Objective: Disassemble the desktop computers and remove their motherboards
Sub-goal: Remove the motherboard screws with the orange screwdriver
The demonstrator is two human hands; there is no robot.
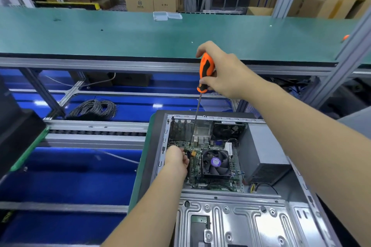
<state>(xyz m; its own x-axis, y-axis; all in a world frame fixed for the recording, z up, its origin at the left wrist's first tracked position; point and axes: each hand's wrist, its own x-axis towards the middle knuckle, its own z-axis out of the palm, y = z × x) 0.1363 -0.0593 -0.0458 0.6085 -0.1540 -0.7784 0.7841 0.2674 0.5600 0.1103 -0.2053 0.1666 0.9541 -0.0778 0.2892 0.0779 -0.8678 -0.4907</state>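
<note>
**Screwdriver down in the open case**

Fingers of the right hand (222,70) curl round the orange-and-black handle of a screwdriver (204,72), its shaft reaching down to the far left part of the motherboard (195,164). Left hand (177,159) rests on the board's left edge, fingers curled; whether they pinch anything cannot be told. The open computer case (230,216) lies near right on a dark pad. Beyond runs a green bench (120,34), cardboard boxes (150,2) behind it. A cable coil (96,108) lies left on blue flooring.

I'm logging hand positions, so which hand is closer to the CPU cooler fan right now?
Left. The left hand rests on the motherboard just left of the CPU cooler fan; the right hand is raised well above it, gripping the screwdriver handle.
</note>
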